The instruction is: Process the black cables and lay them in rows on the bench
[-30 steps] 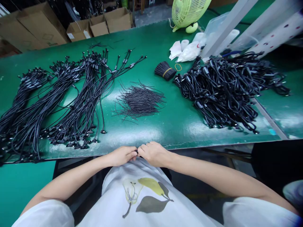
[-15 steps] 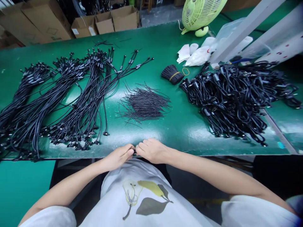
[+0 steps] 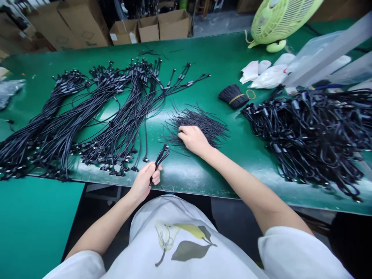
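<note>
Nearest the camera, the person's white T-shirt (image 3: 174, 248) with its printed pear and leaf lies below the two bare forearms. The left hand (image 3: 143, 182) is closed around a short doubled loop of black cable (image 3: 161, 155), which stands up out of the fist just off the table's front edge. The right hand (image 3: 193, 139) reaches further onto the table, its fingers lightly curled and resting on a loose pile of short black wires (image 3: 203, 126); it is not clear whether any are pinched. The green table (image 3: 186, 174) carries long black cables with small connectors, laid in rows (image 3: 116, 124) to the left of that pile, and a tangled heap of black cables (image 3: 308, 135) to the right. Beyond the pile sits a bundle of black wires (image 3: 233, 97) tied with a yellow rubber band, a second rubber band (image 3: 250, 94) just beside it. Further back lie white plastic bags (image 3: 270, 77) and a clear plastic bag (image 3: 316, 46), near a pale green desk fan (image 3: 283, 19). Past the table's far edge stand cardboard boxes (image 3: 149, 27), their small white labels too small to read.
</note>
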### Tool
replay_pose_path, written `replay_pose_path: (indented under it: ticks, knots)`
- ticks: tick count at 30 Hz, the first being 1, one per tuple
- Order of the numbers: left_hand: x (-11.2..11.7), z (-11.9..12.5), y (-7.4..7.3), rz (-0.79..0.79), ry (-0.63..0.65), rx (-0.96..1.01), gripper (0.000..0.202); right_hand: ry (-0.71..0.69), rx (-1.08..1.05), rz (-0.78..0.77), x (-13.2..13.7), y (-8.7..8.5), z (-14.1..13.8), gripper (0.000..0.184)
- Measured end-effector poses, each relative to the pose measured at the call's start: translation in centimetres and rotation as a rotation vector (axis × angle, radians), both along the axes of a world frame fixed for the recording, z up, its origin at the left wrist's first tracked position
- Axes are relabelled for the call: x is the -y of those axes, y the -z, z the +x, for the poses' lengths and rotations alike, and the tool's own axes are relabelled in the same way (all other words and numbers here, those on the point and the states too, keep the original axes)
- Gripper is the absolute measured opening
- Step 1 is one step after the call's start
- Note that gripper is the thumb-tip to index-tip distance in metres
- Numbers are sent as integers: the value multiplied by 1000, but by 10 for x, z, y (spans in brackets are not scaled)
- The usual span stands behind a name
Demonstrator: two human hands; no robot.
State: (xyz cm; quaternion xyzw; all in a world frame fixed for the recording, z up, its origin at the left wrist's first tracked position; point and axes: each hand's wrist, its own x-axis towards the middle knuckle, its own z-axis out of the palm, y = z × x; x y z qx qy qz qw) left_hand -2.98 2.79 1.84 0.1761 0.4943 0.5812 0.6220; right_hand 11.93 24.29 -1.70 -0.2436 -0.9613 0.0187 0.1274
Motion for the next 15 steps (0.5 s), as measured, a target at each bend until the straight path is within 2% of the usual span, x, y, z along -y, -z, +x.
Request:
replay_pose_path:
  ticks: [2, 3, 4, 7, 8, 9, 10, 12, 15]
  knots:
    - [-1, 2, 0, 24, -24, 21, 39, 135, -150, -50, 17, -7, 6, 28]
    - [-2, 4, 0, 39, -31, 33, 39, 178, -231, -122, 30, -11, 8, 28]
    - [-3, 6, 0, 54, -28, 46, 41, 182, -302, -231, 45, -15, 10, 26]
    - [-6, 13, 4, 98, 17, 67, 48, 74, -406, -648, 97, -23, 10, 20]
    - [-7, 15, 6, 111, 32, 53, 48, 62, -412, -734, 112, -24, 9, 19]
    - [-8, 16, 8, 121, 43, 22, 46, 76, -413, -755, 124, -24, 8, 18]
    - [-9, 16, 11, 130, 50, -33, 44, 101, -402, -700, 133, -25, 8, 19]
    - [-11, 15, 17, 157, 62, -235, 39, 97, -328, -412, 141, -27, 9, 21]
    - [-12, 11, 19, 249, 117, -687, 36, -146, -190, 143, 139, -35, 12, 25]
